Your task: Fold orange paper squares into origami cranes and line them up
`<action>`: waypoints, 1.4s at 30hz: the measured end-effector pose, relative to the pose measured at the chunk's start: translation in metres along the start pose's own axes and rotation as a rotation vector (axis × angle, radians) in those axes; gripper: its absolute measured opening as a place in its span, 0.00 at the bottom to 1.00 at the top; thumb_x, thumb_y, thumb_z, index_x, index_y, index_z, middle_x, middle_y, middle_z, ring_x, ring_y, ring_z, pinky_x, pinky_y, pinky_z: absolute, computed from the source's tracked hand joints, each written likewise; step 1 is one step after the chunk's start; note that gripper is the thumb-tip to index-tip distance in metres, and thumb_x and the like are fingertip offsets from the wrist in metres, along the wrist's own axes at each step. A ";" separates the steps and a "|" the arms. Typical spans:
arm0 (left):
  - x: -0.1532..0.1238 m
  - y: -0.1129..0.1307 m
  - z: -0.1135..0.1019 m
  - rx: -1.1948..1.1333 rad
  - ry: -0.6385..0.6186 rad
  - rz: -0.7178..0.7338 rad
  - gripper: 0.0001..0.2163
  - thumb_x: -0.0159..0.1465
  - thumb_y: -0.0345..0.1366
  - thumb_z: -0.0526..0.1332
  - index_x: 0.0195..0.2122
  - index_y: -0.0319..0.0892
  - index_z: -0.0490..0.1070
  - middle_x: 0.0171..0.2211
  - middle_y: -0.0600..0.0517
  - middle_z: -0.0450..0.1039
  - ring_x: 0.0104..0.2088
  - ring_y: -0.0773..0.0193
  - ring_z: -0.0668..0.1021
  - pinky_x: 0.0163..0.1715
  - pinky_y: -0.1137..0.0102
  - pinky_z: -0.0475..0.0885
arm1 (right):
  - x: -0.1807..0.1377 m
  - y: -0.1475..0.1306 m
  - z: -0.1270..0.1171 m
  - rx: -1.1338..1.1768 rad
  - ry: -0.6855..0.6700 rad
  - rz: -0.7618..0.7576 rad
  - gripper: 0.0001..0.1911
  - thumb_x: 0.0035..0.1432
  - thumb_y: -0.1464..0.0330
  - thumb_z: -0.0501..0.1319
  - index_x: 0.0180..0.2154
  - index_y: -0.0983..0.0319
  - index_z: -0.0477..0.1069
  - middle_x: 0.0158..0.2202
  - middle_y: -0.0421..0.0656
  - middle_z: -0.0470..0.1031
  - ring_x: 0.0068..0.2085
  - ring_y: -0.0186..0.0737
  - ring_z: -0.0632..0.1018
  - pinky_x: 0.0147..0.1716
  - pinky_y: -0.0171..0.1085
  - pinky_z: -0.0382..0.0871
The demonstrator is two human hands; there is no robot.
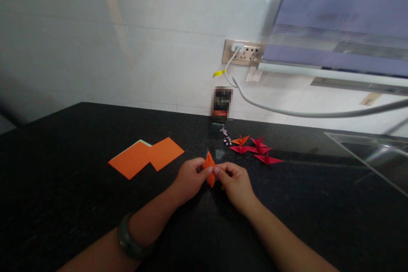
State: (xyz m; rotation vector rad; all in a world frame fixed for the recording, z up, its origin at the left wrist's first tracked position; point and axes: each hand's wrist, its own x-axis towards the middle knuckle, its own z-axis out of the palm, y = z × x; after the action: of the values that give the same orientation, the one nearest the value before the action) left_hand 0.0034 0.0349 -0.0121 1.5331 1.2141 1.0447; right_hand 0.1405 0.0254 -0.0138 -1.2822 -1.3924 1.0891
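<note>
Between my two hands is a piece of orange origami paper [209, 160], folded into a narrow diamond with its points toward and away from me. My left hand [190, 177] pinches its left side, thumb on top. From the other side my right hand [236, 182] grips it with thumb and curled fingers. Both thumb tips nearly meet at the middle of the diamond. The fingers beneath the paper are partly hidden. Beyond my right hand lie several folded paper cranes, red ones [267, 159] and an orange one [241, 140].
Orange paper squares [130, 161] lie on the black countertop [79, 204] at left, a pale green edge showing under one. A phone-like device with a blurred screen [222, 104] leans on the wall, a beaded strap [225, 136] before it. A cable [287, 113] runs from the socket [244, 52]. A sink edge [363, 161] is at right.
</note>
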 end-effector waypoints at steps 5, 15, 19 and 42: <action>0.000 0.002 0.001 -0.093 -0.028 -0.048 0.11 0.51 0.41 0.60 0.20 0.38 0.66 0.16 0.57 0.64 0.19 0.71 0.66 0.18 0.76 0.59 | 0.000 0.001 -0.002 -0.072 0.008 -0.064 0.10 0.50 0.65 0.57 0.23 0.64 0.70 0.17 0.37 0.65 0.19 0.30 0.63 0.17 0.29 0.57; 0.003 -0.005 0.000 -0.104 -0.004 -0.078 0.13 0.56 0.43 0.56 0.25 0.38 0.70 0.18 0.54 0.68 0.21 0.69 0.70 0.22 0.75 0.64 | 0.002 0.005 0.000 -0.119 0.071 -0.101 0.11 0.53 0.64 0.54 0.24 0.63 0.66 0.18 0.37 0.64 0.19 0.31 0.64 0.18 0.30 0.58; 0.002 -0.005 0.000 -0.030 0.037 -0.065 0.12 0.55 0.42 0.56 0.25 0.38 0.70 0.18 0.54 0.68 0.20 0.68 0.70 0.21 0.74 0.64 | 0.002 0.006 0.001 -0.137 0.063 -0.113 0.11 0.51 0.64 0.56 0.24 0.64 0.69 0.20 0.39 0.68 0.21 0.32 0.66 0.21 0.30 0.60; 0.001 0.002 0.004 -0.117 -0.008 -0.058 0.11 0.56 0.40 0.55 0.28 0.38 0.71 0.19 0.54 0.69 0.21 0.69 0.70 0.23 0.74 0.65 | 0.002 0.002 0.000 0.117 0.074 -0.018 0.11 0.51 0.62 0.57 0.26 0.64 0.66 0.17 0.35 0.64 0.17 0.28 0.63 0.16 0.29 0.56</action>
State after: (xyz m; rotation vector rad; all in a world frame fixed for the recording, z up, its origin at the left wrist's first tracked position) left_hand 0.0078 0.0348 -0.0107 1.4030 1.1647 1.0526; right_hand 0.1405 0.0279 -0.0158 -1.2114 -1.2648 1.0841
